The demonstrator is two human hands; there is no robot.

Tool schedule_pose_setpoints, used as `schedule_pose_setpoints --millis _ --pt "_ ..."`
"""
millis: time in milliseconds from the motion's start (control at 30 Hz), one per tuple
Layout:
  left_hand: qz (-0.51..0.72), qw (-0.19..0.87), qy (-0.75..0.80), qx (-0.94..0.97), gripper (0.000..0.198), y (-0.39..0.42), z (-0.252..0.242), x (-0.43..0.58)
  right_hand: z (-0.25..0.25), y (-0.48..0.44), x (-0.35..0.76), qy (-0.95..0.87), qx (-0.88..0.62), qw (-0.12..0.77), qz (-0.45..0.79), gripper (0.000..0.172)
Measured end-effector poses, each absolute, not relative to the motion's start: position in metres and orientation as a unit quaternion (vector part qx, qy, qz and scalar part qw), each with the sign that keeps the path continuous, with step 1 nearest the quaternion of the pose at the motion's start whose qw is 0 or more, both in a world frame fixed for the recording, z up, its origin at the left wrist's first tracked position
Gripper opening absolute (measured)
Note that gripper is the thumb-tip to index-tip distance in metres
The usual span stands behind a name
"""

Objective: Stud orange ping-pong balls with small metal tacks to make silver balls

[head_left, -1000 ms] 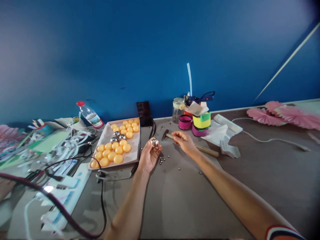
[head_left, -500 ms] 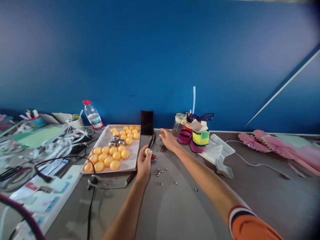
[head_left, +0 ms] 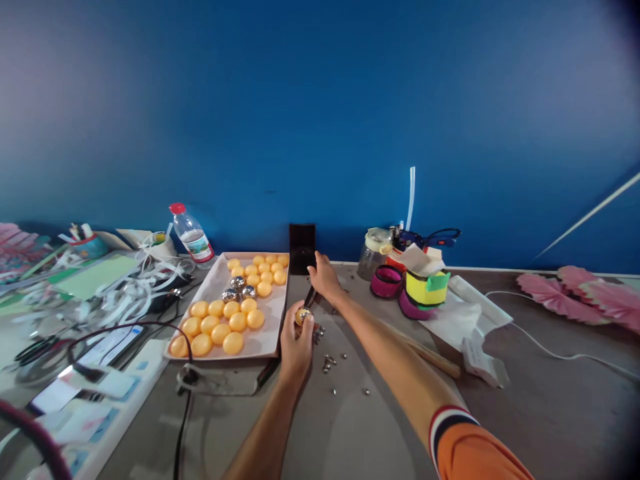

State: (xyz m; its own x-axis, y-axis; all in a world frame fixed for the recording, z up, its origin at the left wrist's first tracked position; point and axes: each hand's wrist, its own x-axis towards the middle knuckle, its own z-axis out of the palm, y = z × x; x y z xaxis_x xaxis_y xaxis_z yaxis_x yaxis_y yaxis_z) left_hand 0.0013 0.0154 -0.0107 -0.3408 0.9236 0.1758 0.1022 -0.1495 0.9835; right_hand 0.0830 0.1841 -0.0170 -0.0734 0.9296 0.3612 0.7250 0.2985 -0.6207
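My left hand (head_left: 296, 348) is closed around a shiny ball (head_left: 303, 316) with silver and yellowish patches. Further forward, my right hand (head_left: 326, 280) reaches toward an upright dark rectangular object (head_left: 303, 247) against the wall, its visible fingers stretched out; I see nothing held in it. A white shallow tray (head_left: 273, 310) lies left of my left hand. Several orange balls (head_left: 233, 343) and a few silver balls (head_left: 230, 295) rest in it. Small shiny metal pieces (head_left: 328, 363) are scattered on the table right of my left hand.
A bottle with a red cap (head_left: 193, 233) leans behind the tray. Cables, white straps and a power strip (head_left: 133, 380) crowd the left. Rightward are a glass jar (head_left: 374, 253), magenta and yellow bands (head_left: 425, 290), a wooden stick (head_left: 430, 357) and pink paper fans (head_left: 590, 293).
My right hand has shifted left toward the dark upright object, and its arm now uncovers a wooden stick. My left hand still holds the ball. The view has turned slightly.
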Motion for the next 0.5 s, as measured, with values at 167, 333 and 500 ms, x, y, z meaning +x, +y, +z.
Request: schedule_pose_setpoints --millis 167,333,500 --pt "0.603 0.358 0.559 0.443 0.039 0.016 -0.012 0.003 -0.007 0.185 0.07 -0.671 -0.623 0.364 0.171 0.061" --pt "0.618 0.386 0.554 0.402 0.039 0.014 -0.009 0.005 0.006 0.182 0.053 -0.618 -0.666 0.385 0.162 0.069" --pt "0.635 0.392 0.551 0.374 0.039 0.012 -0.007 0.005 0.014 0.18 0.035 -0.558 -0.709 0.407 0.14 0.077"
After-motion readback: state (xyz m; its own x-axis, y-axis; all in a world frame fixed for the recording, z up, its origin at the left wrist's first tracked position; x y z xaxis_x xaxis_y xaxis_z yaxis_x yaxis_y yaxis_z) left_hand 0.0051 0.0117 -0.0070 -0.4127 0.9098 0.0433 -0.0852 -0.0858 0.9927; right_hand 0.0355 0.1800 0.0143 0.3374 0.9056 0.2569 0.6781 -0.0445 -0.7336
